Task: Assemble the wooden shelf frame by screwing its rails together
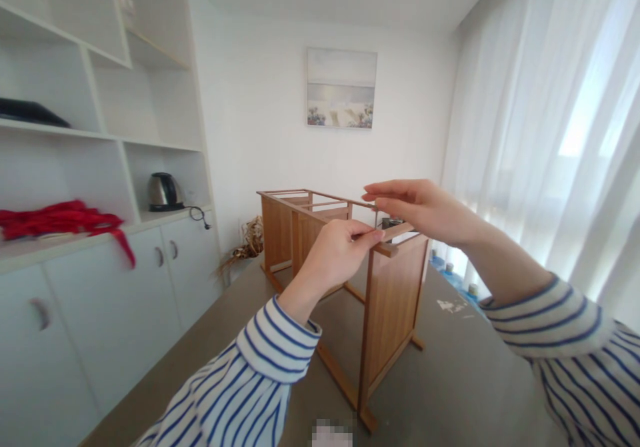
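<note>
A brown wooden shelf frame (395, 307) with panelled sections rests on the grey table (450, 393). At its near upper corner my left hand (343, 250) is closed, the thumb and fingers pinching the wooden rail there. Just above that corner is my right hand (423, 207), palm down, fingers long and close together with the thumb beneath. A thin upright rod (376, 219) shows under the right fingertips, between them and the corner; its upper end is hidden by the fingers. Small dark items (390, 222) partly show behind the rail.
White shelving (107, 133) lines the left side, with a kettle (165, 191) and red cloth (65, 220) on it. Dried plants (245, 243) stand beyond the table. Pale scraps (453, 305) lie on the table's right side. Sheer curtains (540, 133) hang at the right.
</note>
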`<state>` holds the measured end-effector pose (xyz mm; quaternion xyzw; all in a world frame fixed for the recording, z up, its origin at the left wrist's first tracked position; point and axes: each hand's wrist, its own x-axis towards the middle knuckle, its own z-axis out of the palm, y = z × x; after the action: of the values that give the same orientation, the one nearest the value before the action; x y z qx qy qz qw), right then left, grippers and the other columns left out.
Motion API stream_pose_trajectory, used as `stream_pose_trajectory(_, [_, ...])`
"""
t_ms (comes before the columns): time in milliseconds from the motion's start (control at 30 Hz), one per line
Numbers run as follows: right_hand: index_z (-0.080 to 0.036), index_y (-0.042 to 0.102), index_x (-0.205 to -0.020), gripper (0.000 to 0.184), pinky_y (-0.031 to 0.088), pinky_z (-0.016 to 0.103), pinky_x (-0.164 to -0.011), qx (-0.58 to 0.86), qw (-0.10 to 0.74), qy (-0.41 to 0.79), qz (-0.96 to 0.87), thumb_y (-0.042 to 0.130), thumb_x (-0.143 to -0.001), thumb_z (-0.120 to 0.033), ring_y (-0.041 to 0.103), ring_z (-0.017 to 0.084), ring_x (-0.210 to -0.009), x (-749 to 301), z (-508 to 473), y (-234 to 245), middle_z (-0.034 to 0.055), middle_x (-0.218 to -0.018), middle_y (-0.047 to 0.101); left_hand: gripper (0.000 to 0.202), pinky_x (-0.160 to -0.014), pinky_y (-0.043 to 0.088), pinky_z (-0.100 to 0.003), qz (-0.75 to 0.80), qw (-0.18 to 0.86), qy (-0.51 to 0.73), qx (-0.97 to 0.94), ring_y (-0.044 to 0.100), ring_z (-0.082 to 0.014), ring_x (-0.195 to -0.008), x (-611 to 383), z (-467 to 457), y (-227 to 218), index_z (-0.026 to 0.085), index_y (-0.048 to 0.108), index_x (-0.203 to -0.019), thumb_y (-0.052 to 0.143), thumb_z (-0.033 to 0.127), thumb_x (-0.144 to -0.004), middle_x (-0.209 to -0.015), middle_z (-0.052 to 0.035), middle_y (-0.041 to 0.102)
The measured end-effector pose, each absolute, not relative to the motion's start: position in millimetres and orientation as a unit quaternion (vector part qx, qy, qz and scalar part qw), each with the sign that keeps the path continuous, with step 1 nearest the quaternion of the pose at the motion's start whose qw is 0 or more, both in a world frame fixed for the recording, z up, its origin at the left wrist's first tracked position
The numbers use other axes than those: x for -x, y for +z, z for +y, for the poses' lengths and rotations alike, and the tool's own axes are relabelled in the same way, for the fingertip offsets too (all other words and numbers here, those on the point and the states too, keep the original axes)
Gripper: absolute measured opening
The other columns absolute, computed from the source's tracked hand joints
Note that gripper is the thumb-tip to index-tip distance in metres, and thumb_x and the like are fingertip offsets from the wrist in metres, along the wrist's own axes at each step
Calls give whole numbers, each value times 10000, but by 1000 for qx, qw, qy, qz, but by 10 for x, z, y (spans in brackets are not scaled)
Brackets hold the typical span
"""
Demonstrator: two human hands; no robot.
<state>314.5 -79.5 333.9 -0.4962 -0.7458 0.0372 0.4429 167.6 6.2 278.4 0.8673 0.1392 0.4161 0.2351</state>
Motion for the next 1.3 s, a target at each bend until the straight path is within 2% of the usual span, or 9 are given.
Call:
stream_pose_trajectory(167, [-176, 706, -1023, 274, 479, 315, -826, 486, 427, 60, -760, 607, -800, -301, 640, 184, -926, -3257, -736, 3326, 38, -979, 721, 321, -669, 415, -258, 125, 235, 423, -866, 579, -151, -660, -1692, 69, 2759, 160, 745, -786, 535, 396, -842, -713, -9, 702])
stream_pose_trajectory(300, [-176, 731, -943, 255, 484, 309, -778, 498, 449, 25, -741, 638, -768, -338, 648, 189, -868, -3272, -703, 3301, 40, -931, 729, 334, -663, 410, -252, 125, 233, 421, -867, 572, -144, -654, -1707, 80, 2739, 162, 742, -793, 519, 404, -851, -704, 1, 692])
stream_pose_trajectory(433, [-168, 734, -895, 231, 474, 279, -716, 526, 432, -40, -732, 616, -786, -335, 650, 177, -807, -3248, -729, 3309, 30, -865, 733, 349, -679, 405, -254, 127, 229, 410, -874, 581, -148, -688, -1723, 82, 2734, 169, 737, -844, 476, 399, -877, -734, 2, 695])
stream_pose_trajectory(667, [-191, 705, -841, 190, 409, 250, -621, 593, 361, -208, -689, 525, -833, -253, 619, 145, -682, -3087, -850, 3305, 8, -765, 710, 312, -683, 442, -264, 121, 248, 426, -862, 613, -184, -726, -1717, 60, 2760, 172, 745, -817, 524, 391, -840, -758, -12, 720])
stream_pose_trajectory(833, [-166, 679, -816, 236, 374, 273, -648, 626, 272, -323, -656, 450, -862, -204, 604, 177, -728, -2931, -879, 3307, 63, -798, 685, 297, -699, 465, -269, 115, 276, 424, -855, 634, -190, -740, -1703, 80, 2798, 164, 745, -813, 542, 380, -824, -772, -21, 732])
stream_pose_trajectory(967, [-152, 662, -795, 254, 353, 286, -634, 629, 239, -360, -646, 418, -859, -178, 588, 196, -726, -2853, -852, 3307, 99, -799, 666, 281, -710, 469, -266, 117, 307, 438, -837, 646, -185, -764, -1720, 115, 2829, 157, 740, -883, 575, 370, -802, -821, -36, 741])
stream_pose_trajectory(1067, [-165, 670, -765, 260, 355, 286, -611, 635, 259, -326, -650, 425, -849, -189, 584, 192, -696, -2844, -873, 3333, 88, -770, 673, 286, -712, 468, -272, 125, 315, 435, -835, 646, -185, -754, -1719, 142, 2835, 153, 743, -877, 594, 381, -788, -817, -39, 743])
stream_pose_trajectory(1133, [-184, 692, -783, 249, 378, 277, -600, 632, 294, -252, -671, 455, -845, -225, 593, 178, -678, -2872, -905, 3367, 57, -765, 691, 297, -737, 468, -278, 123, 316, 427, -838, 646, -184, -765, -1704, 159, 2827, 155, 745, -871, 580, 391, -800, -826, -36, 744])
stream_pose_trajectory(1300, [-207, 704, -1036, 293, 467, 291, -760, 547, 379, -15, -746, 551, -830, -350, 633, 194, -885, -3053, -940, 3418, 17, -983, 716, 321, -760, 464, -287, 113, 312, 419, -845, 645, -183, -786, -1666, 186, 2783, 153, 740, -900, 555, 403, -824, -861, -35, 744])
